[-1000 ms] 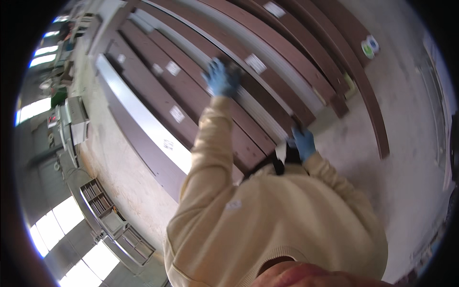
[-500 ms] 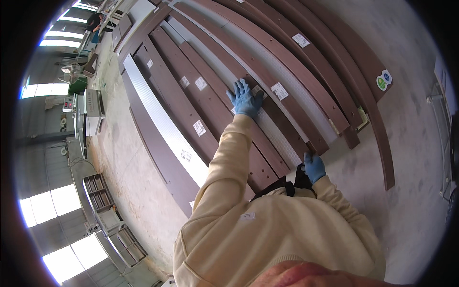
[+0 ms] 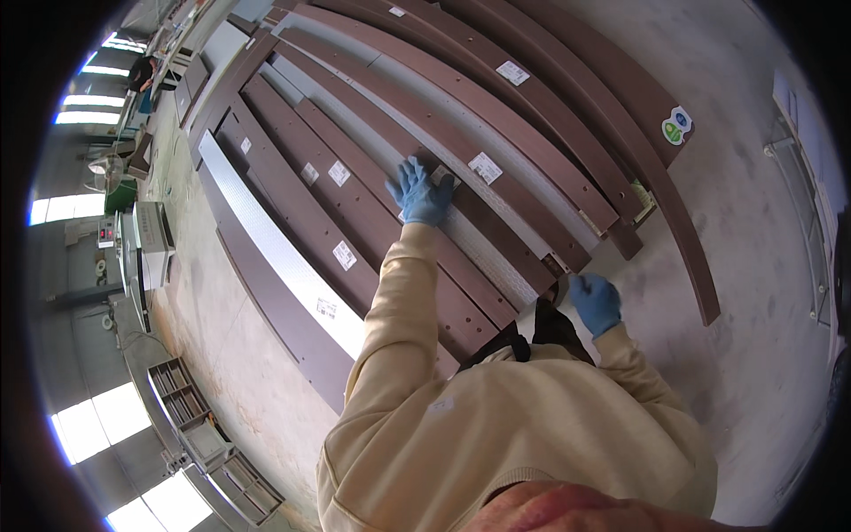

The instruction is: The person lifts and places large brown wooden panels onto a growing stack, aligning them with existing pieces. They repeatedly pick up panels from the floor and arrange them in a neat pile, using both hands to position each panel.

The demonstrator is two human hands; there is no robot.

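My left hand (image 3: 424, 192), in a blue glove, lies with its fingers spread on a narrow dark brown board (image 3: 490, 229). A small label shows beside its thumb. My right hand (image 3: 596, 303), also blue-gloved, is closed just beyond the near end of that board, apart from it. Whatever its curled fingers may hold is hidden. A small dark fitting (image 3: 556, 263) shows at the board's end. Alongside lie several reddish-brown boards with drilled holes and white labels, among them a labelled board (image 3: 519, 197) to the right and a holed board (image 3: 461, 297) to the left.
A silver-white strip (image 3: 275, 239) lies among the boards on the left. One long curved-looking board (image 3: 691, 257) juts out at the right, past a brown panel with a round sticker (image 3: 677, 126). Concrete floor (image 3: 239, 346) borders the stack. Shelving (image 3: 182, 395) and a machine (image 3: 152, 244) stand far left.
My right hand has drawn back from the board's end, slightly rightward, exposing the fitting there. My left hand stays flat on the same board. The whole view has shifted a little.
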